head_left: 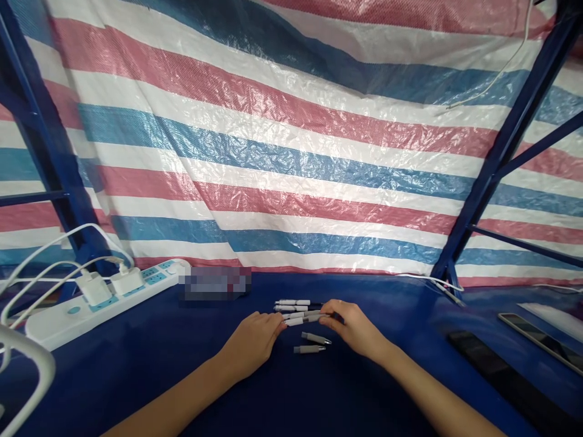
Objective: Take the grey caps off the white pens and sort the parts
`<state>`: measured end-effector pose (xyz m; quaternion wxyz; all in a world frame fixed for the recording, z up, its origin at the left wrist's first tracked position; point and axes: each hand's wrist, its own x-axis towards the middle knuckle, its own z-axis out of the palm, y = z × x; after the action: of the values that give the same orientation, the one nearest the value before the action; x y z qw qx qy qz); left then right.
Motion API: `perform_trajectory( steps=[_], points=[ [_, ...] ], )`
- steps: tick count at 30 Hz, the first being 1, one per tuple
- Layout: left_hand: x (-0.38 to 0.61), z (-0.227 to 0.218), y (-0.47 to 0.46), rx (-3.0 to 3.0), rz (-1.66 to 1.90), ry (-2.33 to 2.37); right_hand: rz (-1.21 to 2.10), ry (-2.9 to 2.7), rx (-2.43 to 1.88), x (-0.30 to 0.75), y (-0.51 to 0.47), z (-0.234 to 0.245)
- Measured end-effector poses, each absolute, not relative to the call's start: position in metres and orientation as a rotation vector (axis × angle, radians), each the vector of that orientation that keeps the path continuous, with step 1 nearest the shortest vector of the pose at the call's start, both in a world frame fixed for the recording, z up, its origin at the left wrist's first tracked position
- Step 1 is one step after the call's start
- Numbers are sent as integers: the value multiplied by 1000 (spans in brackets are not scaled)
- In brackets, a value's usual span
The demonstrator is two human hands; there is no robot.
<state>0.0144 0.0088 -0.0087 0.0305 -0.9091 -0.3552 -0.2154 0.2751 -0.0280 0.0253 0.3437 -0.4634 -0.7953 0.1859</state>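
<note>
Ok so on a glossy dark blue tabletop [150,388], about 4 slim white-and-black plastic pens [291,308] are lying side by side, roughly parallel, right between the 2 hands. The right hand [353,328] is pinched narrow, thumb and fingers closed on the grey end of the nearest pen [306,316], so that pen looks held. The left hand [250,346] is kept loosely open with nothing gripped, its fingertips [281,325] right up at the other end of the pens; whether contact is made can't really be told from this angle. Just below, 2 short grey cylindrical pen parts [316,338] are left loose on the blue surface, close to the right hand.

Risks, as far as can be judged: the pens look round, so a bump from the left fingertips could send the row rolling, and the grey parts could get knocked aside if the right hand is lowered. A slipping pinch could also flick the held pen into the others. Further back on the left, a white power strip [59,325] with 2 white chargers [93,288] has cables trailing, so anything rolling that way could get tangled up there.
</note>
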Motion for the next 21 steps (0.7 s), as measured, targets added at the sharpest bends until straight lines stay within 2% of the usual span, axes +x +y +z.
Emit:
perform_trajectory(
  steps=[10,21],
  points=[
    [12,-4,11,-2745,-731,-1202,650,-1701,-1275,288,-19,29],
    [11,-3,10,-2727,-773,-1213,684,-1607,-1252,291,-15,29]
  ],
)
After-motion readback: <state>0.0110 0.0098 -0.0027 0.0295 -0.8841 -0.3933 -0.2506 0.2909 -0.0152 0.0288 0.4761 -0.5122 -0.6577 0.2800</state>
